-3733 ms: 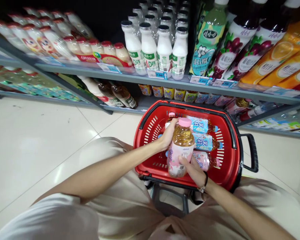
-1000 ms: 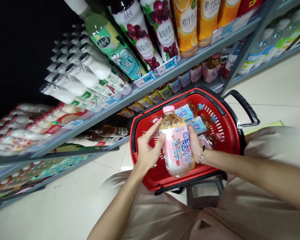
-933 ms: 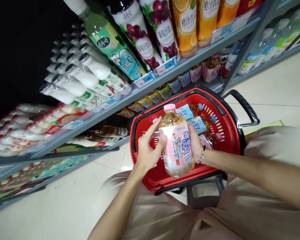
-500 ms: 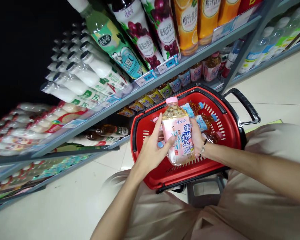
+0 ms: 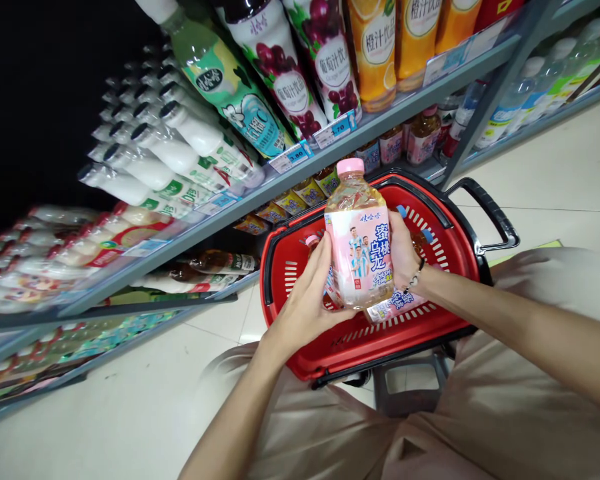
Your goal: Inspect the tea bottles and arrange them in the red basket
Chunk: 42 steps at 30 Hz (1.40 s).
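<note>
Here, a pink-labelled peach oolong tea bottle (image 5: 359, 248) is being held upright between both hands above a red shopping basket (image 5: 450, 267). The left hand (image 5: 307, 303) is being pressed, fingers together, against the bottle's near-left side and lower edge, so that the weight appears to be carried from below. The right hand (image 5: 403, 257) is being wrapped around the opposite side, its fingers mostly hidden behind the label; a dark wrist cord (image 5: 416, 277) is being worn just behind it. The printed front is being kept turned toward the camera, seemingly so that it can be read. Beneath and beyond the hands, other bottles (image 5: 395, 303) are lying on their sides in the basket, largely covered by the held one. Beyond the fingertips, grape and orange juice bottles (image 5: 325, 60) are standing on a grey shelf (image 5: 260, 193), with white milk drink bottles (image 5: 180, 150) to the far left of the left hand.
</note>
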Each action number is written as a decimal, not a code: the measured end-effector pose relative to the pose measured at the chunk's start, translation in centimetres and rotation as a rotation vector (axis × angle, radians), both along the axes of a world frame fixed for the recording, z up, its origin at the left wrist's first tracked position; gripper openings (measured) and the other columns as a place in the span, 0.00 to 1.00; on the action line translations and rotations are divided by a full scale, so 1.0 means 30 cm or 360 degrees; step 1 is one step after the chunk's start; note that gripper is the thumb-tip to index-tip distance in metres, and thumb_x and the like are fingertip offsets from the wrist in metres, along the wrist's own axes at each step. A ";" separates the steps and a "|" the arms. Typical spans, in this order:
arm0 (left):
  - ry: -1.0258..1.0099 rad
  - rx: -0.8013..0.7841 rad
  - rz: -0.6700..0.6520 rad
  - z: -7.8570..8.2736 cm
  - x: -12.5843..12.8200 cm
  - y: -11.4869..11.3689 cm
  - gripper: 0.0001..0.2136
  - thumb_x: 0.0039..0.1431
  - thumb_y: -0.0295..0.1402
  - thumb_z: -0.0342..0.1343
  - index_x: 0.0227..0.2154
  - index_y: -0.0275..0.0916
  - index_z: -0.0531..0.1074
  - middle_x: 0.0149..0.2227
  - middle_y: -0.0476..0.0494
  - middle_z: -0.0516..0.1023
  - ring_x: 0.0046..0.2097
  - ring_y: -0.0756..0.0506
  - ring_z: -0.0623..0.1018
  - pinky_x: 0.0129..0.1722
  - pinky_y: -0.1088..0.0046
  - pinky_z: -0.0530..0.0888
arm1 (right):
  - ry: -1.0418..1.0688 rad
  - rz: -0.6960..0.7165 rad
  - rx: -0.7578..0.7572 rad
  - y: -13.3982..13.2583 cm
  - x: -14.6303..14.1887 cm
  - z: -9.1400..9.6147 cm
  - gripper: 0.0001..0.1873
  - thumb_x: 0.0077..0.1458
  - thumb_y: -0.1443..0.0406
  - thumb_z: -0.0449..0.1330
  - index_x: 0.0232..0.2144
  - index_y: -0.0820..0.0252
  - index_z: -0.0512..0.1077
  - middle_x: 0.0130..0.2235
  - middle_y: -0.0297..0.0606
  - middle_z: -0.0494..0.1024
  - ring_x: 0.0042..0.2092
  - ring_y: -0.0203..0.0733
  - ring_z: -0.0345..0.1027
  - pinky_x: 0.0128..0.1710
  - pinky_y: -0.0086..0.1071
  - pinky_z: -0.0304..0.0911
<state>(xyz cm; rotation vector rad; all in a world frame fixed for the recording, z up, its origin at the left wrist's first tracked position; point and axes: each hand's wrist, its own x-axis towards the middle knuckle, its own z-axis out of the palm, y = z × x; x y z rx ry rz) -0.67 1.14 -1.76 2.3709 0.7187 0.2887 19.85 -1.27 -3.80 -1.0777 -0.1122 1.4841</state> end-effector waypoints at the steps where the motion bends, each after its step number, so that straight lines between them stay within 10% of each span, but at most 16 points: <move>1: -0.0028 0.0041 -0.0013 -0.005 -0.002 0.003 0.61 0.57 0.52 0.70 0.78 0.48 0.30 0.79 0.31 0.43 0.77 0.30 0.53 0.74 0.48 0.60 | 0.0135 -0.0004 0.0019 -0.001 0.005 0.013 0.36 0.59 0.34 0.52 0.41 0.55 0.81 0.34 0.39 0.85 0.47 0.54 0.79 0.51 0.46 0.75; 17: -0.0082 -0.0064 0.0160 -0.082 0.024 -0.018 0.69 0.51 0.49 0.74 0.77 0.41 0.23 0.73 0.19 0.60 0.68 0.25 0.72 0.60 0.49 0.77 | 0.0428 0.0222 0.0142 -0.053 0.004 -0.002 0.30 0.58 0.40 0.61 0.50 0.54 0.80 0.40 0.43 0.86 0.51 0.56 0.79 0.59 0.53 0.73; 29: -0.0027 -0.0056 0.0198 -0.048 0.030 -0.035 0.69 0.52 0.46 0.74 0.77 0.41 0.21 0.74 0.20 0.59 0.70 0.26 0.70 0.62 0.51 0.76 | 0.0174 0.0271 0.0121 -0.062 0.012 -0.003 0.25 0.48 0.45 0.71 0.40 0.57 0.79 0.40 0.42 0.86 0.50 0.54 0.79 0.57 0.49 0.74; 42: -0.0095 0.0024 0.0180 -0.040 0.009 -0.054 0.66 0.56 0.51 0.72 0.78 0.41 0.24 0.74 0.23 0.60 0.70 0.29 0.70 0.65 0.53 0.74 | 0.0344 0.0292 0.0177 -0.062 -0.003 0.018 0.32 0.53 0.41 0.67 0.51 0.55 0.79 0.41 0.43 0.86 0.48 0.55 0.81 0.55 0.50 0.75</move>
